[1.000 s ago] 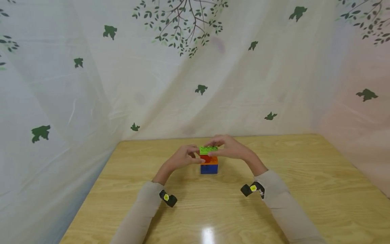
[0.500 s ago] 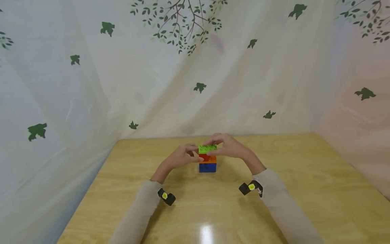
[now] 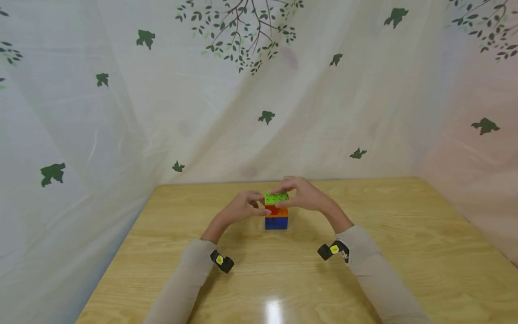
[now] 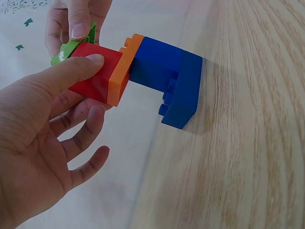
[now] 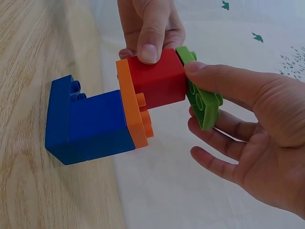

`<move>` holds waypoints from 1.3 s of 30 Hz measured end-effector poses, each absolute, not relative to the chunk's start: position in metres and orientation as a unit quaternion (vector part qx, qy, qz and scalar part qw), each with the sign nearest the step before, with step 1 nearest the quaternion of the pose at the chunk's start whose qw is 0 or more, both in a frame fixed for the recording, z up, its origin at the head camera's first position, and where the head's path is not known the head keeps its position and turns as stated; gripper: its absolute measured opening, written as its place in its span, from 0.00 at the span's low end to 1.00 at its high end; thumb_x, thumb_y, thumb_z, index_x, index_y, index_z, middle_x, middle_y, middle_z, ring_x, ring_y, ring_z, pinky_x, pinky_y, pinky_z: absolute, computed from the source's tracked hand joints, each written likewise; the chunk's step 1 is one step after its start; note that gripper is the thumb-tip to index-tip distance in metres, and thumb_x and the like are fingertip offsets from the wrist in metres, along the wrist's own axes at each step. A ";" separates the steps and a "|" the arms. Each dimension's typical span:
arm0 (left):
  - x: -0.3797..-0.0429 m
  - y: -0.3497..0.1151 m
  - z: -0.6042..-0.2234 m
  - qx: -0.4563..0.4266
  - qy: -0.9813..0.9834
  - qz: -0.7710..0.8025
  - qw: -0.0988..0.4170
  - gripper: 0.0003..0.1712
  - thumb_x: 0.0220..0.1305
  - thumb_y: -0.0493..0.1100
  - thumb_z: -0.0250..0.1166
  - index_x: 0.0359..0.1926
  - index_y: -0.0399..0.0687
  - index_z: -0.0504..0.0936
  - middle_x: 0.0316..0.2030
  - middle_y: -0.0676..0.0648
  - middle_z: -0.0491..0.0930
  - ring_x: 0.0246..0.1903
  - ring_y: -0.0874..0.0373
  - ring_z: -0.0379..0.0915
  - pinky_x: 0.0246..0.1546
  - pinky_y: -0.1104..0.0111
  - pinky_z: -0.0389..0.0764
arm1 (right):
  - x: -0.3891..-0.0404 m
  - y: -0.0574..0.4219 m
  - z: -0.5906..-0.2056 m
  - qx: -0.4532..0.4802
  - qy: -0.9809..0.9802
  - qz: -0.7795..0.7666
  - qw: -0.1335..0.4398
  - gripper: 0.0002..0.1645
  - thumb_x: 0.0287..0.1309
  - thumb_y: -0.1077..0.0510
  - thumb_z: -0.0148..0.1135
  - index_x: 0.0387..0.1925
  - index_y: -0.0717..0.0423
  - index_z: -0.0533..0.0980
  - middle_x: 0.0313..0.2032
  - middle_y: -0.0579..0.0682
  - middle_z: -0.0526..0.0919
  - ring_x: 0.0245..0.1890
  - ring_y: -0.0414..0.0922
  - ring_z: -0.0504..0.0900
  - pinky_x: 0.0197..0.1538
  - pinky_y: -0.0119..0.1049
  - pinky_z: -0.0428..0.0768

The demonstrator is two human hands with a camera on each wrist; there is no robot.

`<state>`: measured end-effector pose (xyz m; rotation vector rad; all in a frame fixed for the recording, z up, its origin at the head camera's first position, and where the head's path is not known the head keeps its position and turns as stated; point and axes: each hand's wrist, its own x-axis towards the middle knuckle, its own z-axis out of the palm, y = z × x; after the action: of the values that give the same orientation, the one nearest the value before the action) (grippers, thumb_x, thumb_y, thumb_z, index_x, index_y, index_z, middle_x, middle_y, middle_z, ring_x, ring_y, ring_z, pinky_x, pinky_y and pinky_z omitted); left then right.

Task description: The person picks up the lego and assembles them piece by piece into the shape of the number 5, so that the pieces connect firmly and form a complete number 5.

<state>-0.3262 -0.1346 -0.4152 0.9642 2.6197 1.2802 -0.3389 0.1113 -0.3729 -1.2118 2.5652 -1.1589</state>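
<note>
A stack of toy building bricks stands on the table, with a flat blue brick [image 5: 58,119] lowest and a taller blue brick [image 5: 97,121] on it. Above these come a thin orange brick [image 5: 129,102] and a red brick [image 5: 159,78], set off to one side. My left hand [image 3: 241,207] pinches the red brick, its thumb on the near face. A thin green brick [image 5: 206,107] sits at the top of the red one and juts out past it, hollow underside partly visible. My right hand [image 3: 305,195] pinches this green brick between thumb and fingers.
The wooden table [image 3: 259,270] extends around the stack on all sides. Behind it hangs a pale cloth [image 3: 218,130] printed with leaves and birds, meeting the table's far edge. Dark wrist cameras [image 3: 222,262] are strapped over both sleeves.
The head view shifts slightly. Both hands keep their hold on the red and green bricks, and the stack stays in place.
</note>
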 end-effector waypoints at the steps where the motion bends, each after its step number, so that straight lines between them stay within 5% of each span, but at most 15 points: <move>1: -0.326 -0.135 -0.415 0.313 0.852 0.418 0.037 0.11 0.64 0.44 0.72 0.45 0.45 0.87 0.42 0.46 0.84 0.36 0.60 0.79 0.37 0.71 0.80 | -0.338 0.111 -0.372 -0.395 0.837 -0.378 0.039 0.19 0.57 0.55 0.75 0.51 0.52 0.86 0.41 0.49 0.83 0.41 0.45 0.75 0.46 0.38 0.76; 39: -0.324 -0.134 -0.415 0.323 0.859 0.397 0.032 0.10 0.64 0.45 0.72 0.44 0.45 0.87 0.42 0.45 0.84 0.32 0.60 0.75 0.32 0.72 0.78 | -0.337 0.114 -0.372 -0.404 0.828 -0.386 0.047 0.22 0.57 0.57 0.75 0.53 0.56 0.85 0.37 0.50 0.81 0.37 0.44 0.72 0.38 0.33 0.71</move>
<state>-0.3245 -0.1339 -0.4152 0.9936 2.6441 1.2236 -0.3365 0.1142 -0.3717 -1.2317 2.5257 -1.1770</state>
